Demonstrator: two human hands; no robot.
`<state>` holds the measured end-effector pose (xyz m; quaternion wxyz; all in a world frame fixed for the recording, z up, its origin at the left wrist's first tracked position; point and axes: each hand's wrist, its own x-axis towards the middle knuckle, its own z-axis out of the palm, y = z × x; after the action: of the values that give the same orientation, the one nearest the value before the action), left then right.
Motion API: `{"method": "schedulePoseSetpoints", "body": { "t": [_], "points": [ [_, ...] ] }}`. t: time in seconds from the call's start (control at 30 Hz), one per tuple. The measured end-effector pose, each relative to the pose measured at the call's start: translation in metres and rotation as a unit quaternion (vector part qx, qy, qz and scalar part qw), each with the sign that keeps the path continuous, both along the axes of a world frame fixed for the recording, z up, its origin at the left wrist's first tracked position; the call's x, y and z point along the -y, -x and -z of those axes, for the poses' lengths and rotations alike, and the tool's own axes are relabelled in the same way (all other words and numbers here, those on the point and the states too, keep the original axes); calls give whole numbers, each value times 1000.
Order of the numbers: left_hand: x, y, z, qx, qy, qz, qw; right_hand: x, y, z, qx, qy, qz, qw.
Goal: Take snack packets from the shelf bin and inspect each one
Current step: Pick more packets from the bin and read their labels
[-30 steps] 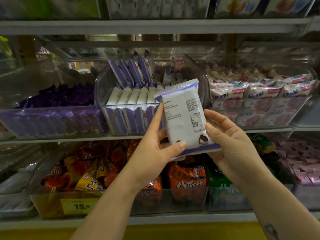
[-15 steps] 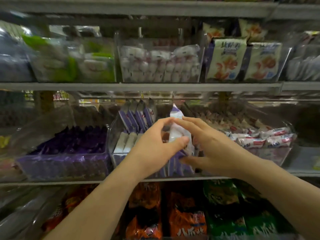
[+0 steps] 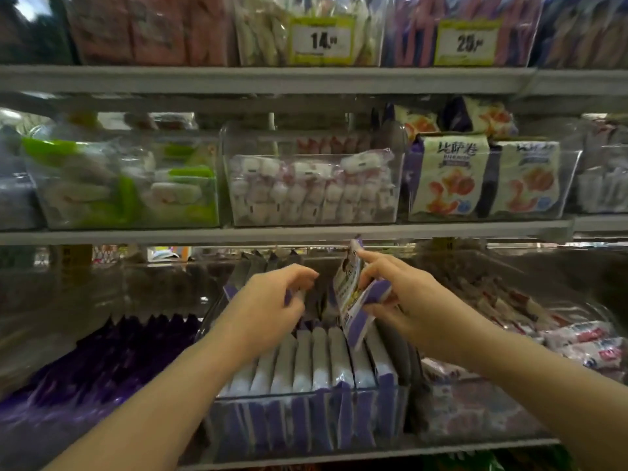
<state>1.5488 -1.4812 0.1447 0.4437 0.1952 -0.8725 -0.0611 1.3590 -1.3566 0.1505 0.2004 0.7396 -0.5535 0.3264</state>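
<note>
A: Head view: what is largest?
B: The shelf, then the clear bin on it, full of upright purple-white packets.
A: And your fingers?
B: On my right hand they clamp one snack packet, tilted just above that row. On my left hand they curl among the back packets; whether they grip one, I cannot tell.

My right hand grips a white-and-purple packet, tilted, just above the row of packets in the clear bin; my left hand curls over the back ones.
</note>
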Motion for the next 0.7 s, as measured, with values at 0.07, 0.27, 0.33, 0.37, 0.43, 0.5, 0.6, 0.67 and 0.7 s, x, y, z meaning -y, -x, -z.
{"method": "schedulePoseSetpoints", "body": {
  "t": [0.07,0.27,0.33,0.37,0.43,0.5,0.6,0.67,0.7],
  "points": [
    [19,-1,-4,52,98,-92,990,11,0,-5,-7,-33,7,999],
    [61,12,-6,254,201,-214,922,48,-1,-17,-53,-88,35,994],
    [71,13,-7,286,211,-235,905,62,0,-21,-60,-99,55,992],
    [75,13,-8,294,209,-242,901,69,0,-24,-59,-108,63,990],
    [80,13,-9,296,207,-251,898,81,1,-29,-64,-121,72,988],
    [83,13,-8,279,212,-252,902,96,2,-32,-67,-139,85,984],
    [85,14,-7,223,216,-236,921,117,2,-35,-70,-174,132,973],
    [86,14,-8,202,208,-225,930,128,3,-38,-77,-177,135,972],
    [85,15,-9,196,196,-221,935,132,3,-39,-81,-178,134,972]
  ]
}}
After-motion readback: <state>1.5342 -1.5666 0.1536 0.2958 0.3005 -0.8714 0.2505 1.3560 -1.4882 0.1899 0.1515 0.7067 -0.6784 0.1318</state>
